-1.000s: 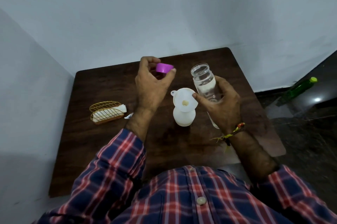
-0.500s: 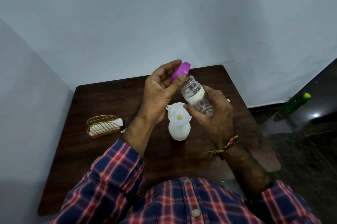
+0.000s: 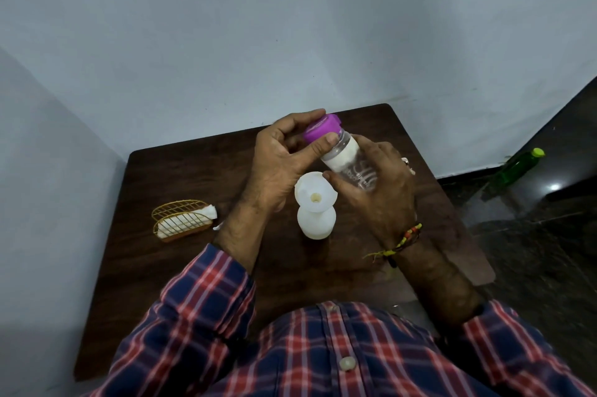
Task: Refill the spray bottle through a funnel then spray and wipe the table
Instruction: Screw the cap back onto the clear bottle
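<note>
Left hand (image 3: 284, 154): fingers curled round the purple cap (image 3: 321, 128), held above the funnel (image 3: 316, 191).
Right hand (image 3: 378, 186): clear bottle (image 3: 350, 160) gripped, tilted, right of the funnel.

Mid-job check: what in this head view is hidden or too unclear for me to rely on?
1. Spray bottle: fill level hidden; opaque white body, funnel covers its mouth.
2. Purple cap: whether it is fully screwed on; the left hand covers its near side.
3. Clear bottle: lower body hidden by the right hand; printed lettering unreadable.
4. Small white item beside the left wrist: mostly hidden.
</note>
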Available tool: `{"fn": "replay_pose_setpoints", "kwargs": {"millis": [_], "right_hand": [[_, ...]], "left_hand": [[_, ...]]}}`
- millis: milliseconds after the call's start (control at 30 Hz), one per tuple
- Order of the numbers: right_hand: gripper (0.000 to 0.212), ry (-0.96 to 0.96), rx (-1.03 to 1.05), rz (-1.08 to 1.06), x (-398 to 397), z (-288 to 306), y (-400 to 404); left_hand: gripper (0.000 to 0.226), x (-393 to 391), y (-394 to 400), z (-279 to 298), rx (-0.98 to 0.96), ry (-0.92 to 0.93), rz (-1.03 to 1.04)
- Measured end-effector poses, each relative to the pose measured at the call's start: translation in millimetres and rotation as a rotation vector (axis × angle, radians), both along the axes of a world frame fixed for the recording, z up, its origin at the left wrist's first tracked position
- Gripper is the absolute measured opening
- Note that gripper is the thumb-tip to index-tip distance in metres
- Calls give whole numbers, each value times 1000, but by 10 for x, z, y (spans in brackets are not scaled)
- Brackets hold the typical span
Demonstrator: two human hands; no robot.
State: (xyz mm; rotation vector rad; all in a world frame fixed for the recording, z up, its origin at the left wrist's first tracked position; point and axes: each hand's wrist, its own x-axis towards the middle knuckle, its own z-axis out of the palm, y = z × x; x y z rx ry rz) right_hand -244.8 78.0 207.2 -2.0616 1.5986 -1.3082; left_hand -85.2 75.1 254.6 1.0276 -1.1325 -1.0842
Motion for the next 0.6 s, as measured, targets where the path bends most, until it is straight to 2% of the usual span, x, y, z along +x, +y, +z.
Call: {"fn": "replay_pose_setpoints", "kwargs": {"millis": [100,200,467,600], "right_hand": [[64,-80,31,81,-30,9,-5],[64,-128,66,120,-34,-4,-6],[63,-201,57,128,-39,22,28],[59,-410,184,256,-106,119,27]], "left_hand": [[42,83,-30,-18,7,12,-146],[43,97,-48,-44,1,26,-206],[33,-103,11,1,-101,-4,3],[35,-68,-54,60,-118,-3,-69]]}}
